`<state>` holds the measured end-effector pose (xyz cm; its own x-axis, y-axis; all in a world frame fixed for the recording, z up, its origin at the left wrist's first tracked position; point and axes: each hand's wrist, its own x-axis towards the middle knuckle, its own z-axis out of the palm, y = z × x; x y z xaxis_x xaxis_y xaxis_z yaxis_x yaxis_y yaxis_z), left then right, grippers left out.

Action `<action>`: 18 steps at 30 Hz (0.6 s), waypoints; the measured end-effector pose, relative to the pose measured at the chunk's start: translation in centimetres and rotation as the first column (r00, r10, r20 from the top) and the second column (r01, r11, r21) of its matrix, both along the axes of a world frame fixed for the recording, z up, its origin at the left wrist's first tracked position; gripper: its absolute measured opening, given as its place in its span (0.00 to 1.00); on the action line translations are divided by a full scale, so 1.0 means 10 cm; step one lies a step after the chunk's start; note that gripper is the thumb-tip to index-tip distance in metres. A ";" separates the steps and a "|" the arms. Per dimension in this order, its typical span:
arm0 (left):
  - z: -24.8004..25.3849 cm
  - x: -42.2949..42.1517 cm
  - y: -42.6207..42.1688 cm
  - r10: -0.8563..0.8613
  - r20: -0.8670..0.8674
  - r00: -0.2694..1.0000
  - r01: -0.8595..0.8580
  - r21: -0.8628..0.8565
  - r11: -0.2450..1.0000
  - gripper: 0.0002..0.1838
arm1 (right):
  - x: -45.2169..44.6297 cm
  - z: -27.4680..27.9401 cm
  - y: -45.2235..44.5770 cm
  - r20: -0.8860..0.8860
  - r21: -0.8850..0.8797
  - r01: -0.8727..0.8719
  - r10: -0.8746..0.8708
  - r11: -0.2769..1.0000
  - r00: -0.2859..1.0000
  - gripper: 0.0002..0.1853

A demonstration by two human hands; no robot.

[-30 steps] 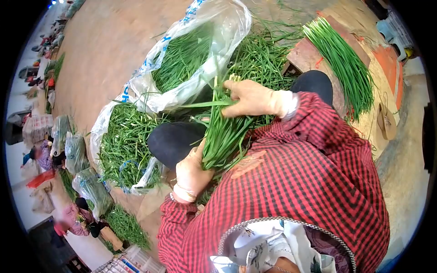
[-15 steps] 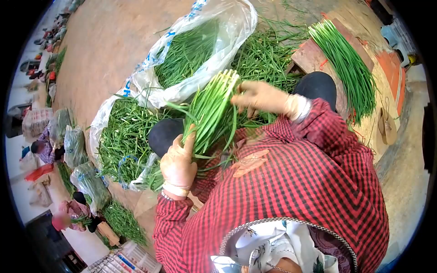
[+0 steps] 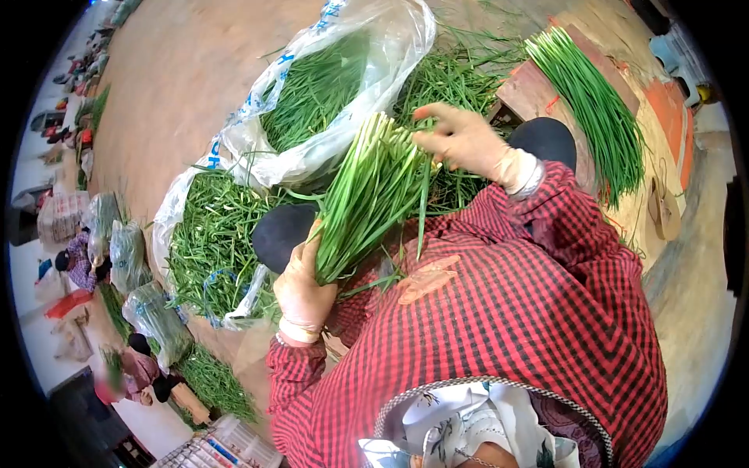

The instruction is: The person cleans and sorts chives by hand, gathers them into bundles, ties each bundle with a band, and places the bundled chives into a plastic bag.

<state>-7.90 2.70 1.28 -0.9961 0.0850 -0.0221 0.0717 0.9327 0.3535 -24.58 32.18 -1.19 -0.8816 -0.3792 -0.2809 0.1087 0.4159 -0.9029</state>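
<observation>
A bunch of green chives (image 3: 367, 195) with pale cut ends lies slanted above my lap. My left hand (image 3: 303, 290), in a thin pale glove, is wrapped round its lower leafy part. At the pale ends, my right hand (image 3: 472, 148), gloved as well, has its fingers apart and its fingertips at the edge of the bunch. One long leaf hangs loose below the right fingertips; whether they touch it I cannot tell. A larger, neatly aligned bundle of chives (image 3: 589, 117) rests on a wooden board (image 3: 524, 97) to the right.
A clear plastic bag (image 3: 398, 70) holding chives stands in front, with loose chive leaves (image 3: 211, 242) heaped at left and more behind my right hand. Filled bags (image 3: 158, 316) and other people (image 3: 140, 366) are at far left. A sandal (image 3: 663, 209) lies at right.
My right hand has shifted slightly right and up, its fingers spreading more. The bunch has fanned wider, and a long leaf now hangs from its right side.
</observation>
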 end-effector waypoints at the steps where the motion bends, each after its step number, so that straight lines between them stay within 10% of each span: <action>1: -0.04 -0.02 0.02 -0.006 -0.003 1.000 0.006 0.040 0.999 0.43 | 0.03 0.05 -0.12 0.031 -0.014 -0.069 0.069 0.998 0.997 0.29; 8: -0.08 0.03 0.09 0.056 0.145 0.988 -0.096 0.282 0.955 0.39 | -0.06 0.03 -0.29 0.222 -0.264 -0.049 0.110 0.963 0.969 0.13; 12: -0.11 0.08 0.03 0.096 0.325 0.941 -0.271 0.550 0.790 0.40 | -0.34 -0.11 0.20 0.098 -0.430 0.216 -0.193 0.877 0.976 0.09; 18: -0.17 0.00 0.10 0.106 0.382 0.918 -0.335 0.602 0.725 0.40 | -0.14 0.14 0.03 0.064 -0.081 0.069 -0.064 0.994 0.996 0.17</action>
<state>-7.94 3.70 -0.43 -0.9381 -0.0291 -0.3451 -0.3215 0.4433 0.8368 -25.97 32.49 0.22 -0.8878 -0.3442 -0.3055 0.1901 0.3302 -0.9246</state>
